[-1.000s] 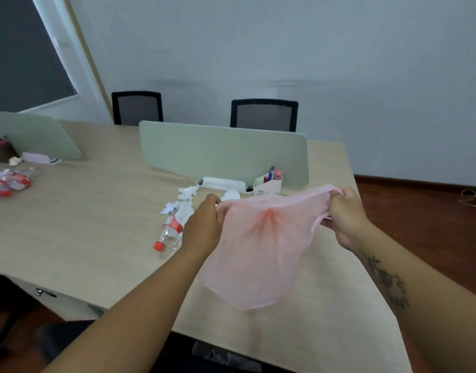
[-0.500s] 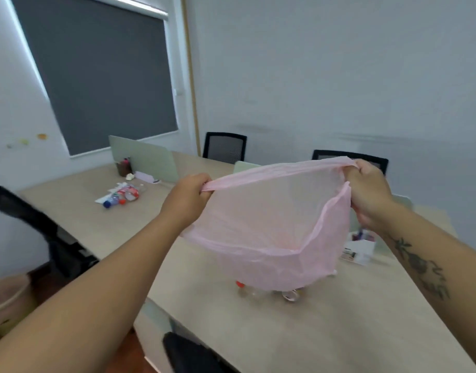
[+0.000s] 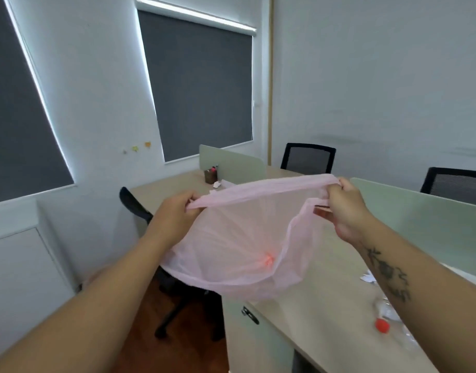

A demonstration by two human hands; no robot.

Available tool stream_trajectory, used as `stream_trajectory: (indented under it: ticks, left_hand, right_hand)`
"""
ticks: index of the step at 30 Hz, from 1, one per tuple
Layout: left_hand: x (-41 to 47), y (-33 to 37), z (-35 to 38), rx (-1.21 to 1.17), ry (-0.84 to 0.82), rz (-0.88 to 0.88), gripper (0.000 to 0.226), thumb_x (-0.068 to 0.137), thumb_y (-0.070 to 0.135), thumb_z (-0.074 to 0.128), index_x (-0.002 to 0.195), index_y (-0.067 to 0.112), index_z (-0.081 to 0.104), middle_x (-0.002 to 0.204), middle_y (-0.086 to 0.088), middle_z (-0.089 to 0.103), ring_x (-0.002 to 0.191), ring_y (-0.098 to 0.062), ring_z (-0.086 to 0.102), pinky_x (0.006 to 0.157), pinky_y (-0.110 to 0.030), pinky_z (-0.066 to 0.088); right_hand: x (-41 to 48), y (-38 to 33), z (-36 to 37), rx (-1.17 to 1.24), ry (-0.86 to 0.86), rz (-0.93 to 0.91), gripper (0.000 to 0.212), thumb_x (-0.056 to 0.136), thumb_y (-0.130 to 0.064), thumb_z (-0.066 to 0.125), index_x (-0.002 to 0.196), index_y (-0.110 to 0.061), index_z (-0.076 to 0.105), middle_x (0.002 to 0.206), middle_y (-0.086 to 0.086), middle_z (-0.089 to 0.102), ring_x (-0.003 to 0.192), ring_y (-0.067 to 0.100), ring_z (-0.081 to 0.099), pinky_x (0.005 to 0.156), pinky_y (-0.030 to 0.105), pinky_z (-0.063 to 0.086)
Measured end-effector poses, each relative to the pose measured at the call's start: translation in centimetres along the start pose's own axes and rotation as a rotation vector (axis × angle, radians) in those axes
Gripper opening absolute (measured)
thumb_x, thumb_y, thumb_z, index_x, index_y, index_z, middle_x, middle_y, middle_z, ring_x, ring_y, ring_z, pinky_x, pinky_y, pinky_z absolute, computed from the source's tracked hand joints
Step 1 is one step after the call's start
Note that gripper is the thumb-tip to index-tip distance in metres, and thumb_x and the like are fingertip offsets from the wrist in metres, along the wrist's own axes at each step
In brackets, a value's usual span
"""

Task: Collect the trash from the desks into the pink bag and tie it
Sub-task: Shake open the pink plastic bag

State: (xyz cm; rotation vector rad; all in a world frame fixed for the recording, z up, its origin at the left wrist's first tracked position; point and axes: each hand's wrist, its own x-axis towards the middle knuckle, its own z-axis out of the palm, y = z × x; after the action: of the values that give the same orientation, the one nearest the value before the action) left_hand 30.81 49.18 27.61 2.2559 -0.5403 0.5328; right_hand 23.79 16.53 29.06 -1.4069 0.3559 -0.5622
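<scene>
A thin pink bag [image 3: 239, 238] hangs spread open in the air in front of me, above the desk's near edge. My left hand [image 3: 175, 214] pinches the left side of its rim. My right hand [image 3: 344, 208] grips the right side, with the rim stretched taut between them. On the beige desk [image 3: 320, 297] at the lower right lies a clear plastic bottle with a red cap [image 3: 382, 325], partly behind my right forearm. White crumpled paper [image 3: 369, 277] lies near it. More white paper [image 3: 218, 184] sits at the far end of the desk.
Pale green dividers [image 3: 420, 219] run along the desk's middle. A brown pen holder [image 3: 210, 175] stands by the far divider. Two black chairs [image 3: 308, 158] stand behind the desk, and another black chair [image 3: 177, 286] is at its near side under the bag. A white cabinet [image 3: 21, 278] is on the left.
My view has swung left and up toward the windows. The bag has been pulled open wider and lifted, and the bottles now lie at the lower right.
</scene>
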Motion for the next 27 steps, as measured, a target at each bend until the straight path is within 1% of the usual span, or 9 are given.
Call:
stream_trajectory:
  ticks: [4, 7, 9, 11, 14, 17, 19, 23, 27]
  left_hand:
    - [-0.2, -5.3, 1.7, -0.057, -0.041, -0.050, 0.022, 0.079, 0.054, 0.070, 0.078, 0.036, 0.057, 0.061, 0.007, 0.055, 0.055, -0.008, 0.046, 0.053, -0.028, 0.035]
    - [0.8, -7.9, 4.9, -0.058, -0.167, -0.082, 0.026, 0.080, 0.062, 0.061, 0.081, 0.037, 0.058, 0.069, 0.004, 0.061, 0.062, -0.013, 0.054, 0.055, -0.028, 0.040]
    - [2.7, -9.3, 7.8, -0.095, -0.224, -0.101, 0.017, 0.089, 0.047, 0.060, 0.079, 0.033, 0.059, 0.071, 0.007, 0.062, 0.066, -0.015, 0.056, 0.058, -0.028, 0.041]
    - [4.9, -9.9, 10.6, -0.113, -0.255, -0.104, 0.019, 0.092, 0.039, 0.056, 0.077, 0.028, 0.058, 0.069, 0.008, 0.059, 0.065, -0.013, 0.052, 0.058, -0.026, 0.039]
    - [9.2, -10.5, 15.3, -0.152, -0.326, -0.125, 0.024, 0.091, 0.041, 0.056, 0.073, 0.025, 0.054, 0.063, 0.008, 0.054, 0.058, -0.009, 0.044, 0.057, -0.028, 0.037]
    - [12.7, -10.6, 18.9, -0.210, -0.400, -0.138, 0.030, 0.080, 0.055, 0.062, 0.072, 0.027, 0.055, 0.059, 0.012, 0.053, 0.051, -0.005, 0.042, 0.050, -0.022, 0.034]
    - [15.0, -10.8, 21.1, -0.257, -0.434, -0.119, 0.036, 0.072, 0.063, 0.064, 0.074, 0.027, 0.057, 0.057, 0.010, 0.050, 0.048, -0.005, 0.039, 0.045, -0.018, 0.029]
    - [18.6, -11.3, 26.1, -0.299, -0.512, -0.046, 0.030, 0.081, 0.060, 0.064, 0.081, 0.031, 0.057, 0.054, 0.006, 0.044, 0.048, -0.008, 0.035, 0.045, -0.020, 0.026]
    - [21.9, -11.2, 32.1, -0.358, -0.547, 0.004, 0.027, 0.092, 0.048, 0.054, 0.078, 0.025, 0.055, 0.054, 0.010, 0.044, 0.050, -0.011, 0.036, 0.045, -0.022, 0.029]
  right_hand:
    - [2.2, 4.0, 3.4, 0.165, 0.015, 0.302, 0.038, 0.096, 0.002, 0.031, 0.120, -0.019, 0.052, 0.114, 0.012, 0.066, 0.086, 0.028, 0.069, 0.072, 0.040, 0.058]
    - [4.6, 7.1, 4.5, 0.250, 0.071, 0.384, 0.044, 0.094, 0.007, 0.031, 0.128, -0.011, 0.050, 0.117, 0.016, 0.065, 0.079, 0.027, 0.067, 0.076, 0.041, 0.056]
    - [6.8, 9.2, 4.6, 0.269, 0.134, 0.426, 0.047, 0.091, 0.009, 0.033, 0.129, -0.010, 0.053, 0.096, 0.013, 0.069, 0.065, 0.022, 0.064, 0.063, 0.035, 0.058]
    - [9.1, 11.2, 4.5, 0.189, 0.185, 0.447, 0.044, 0.086, 0.011, 0.034, 0.117, -0.008, 0.060, 0.072, 0.009, 0.066, 0.048, 0.017, 0.058, 0.047, 0.025, 0.053]
    - [13.9, 14.6, 3.7, 0.033, 0.247, 0.431, 0.039, 0.088, 0.005, 0.036, 0.114, -0.001, 0.064, 0.093, 0.016, 0.067, 0.063, 0.025, 0.057, 0.051, 0.025, 0.050]
    - [17.4, 16.6, 2.5, -0.130, 0.310, 0.385, 0.031, 0.097, -0.012, 0.039, 0.116, -0.003, 0.062, 0.088, 0.012, 0.060, 0.063, 0.024, 0.050, 0.054, 0.024, 0.040]
    - [19.5, 17.7, 1.7, -0.165, 0.330, 0.384, 0.032, 0.096, -0.013, 0.037, 0.116, -0.003, 0.060, 0.090, 0.012, 0.059, 0.070, 0.025, 0.051, 0.061, 0.029, 0.042]
    - [21.5, 19.0, 0.5, -0.175, 0.330, 0.409, 0.020, 0.093, -0.014, 0.044, 0.108, -0.012, 0.058, 0.100, 0.010, 0.064, 0.075, 0.024, 0.058, 0.068, 0.033, 0.051]
    - [22.0, 20.9, -1.7, -0.196, 0.455, 0.444, 0.031, 0.097, -0.023, 0.052, 0.128, -0.017, 0.049, 0.108, 0.009, 0.062, 0.080, 0.024, 0.058, 0.072, 0.035, 0.050]
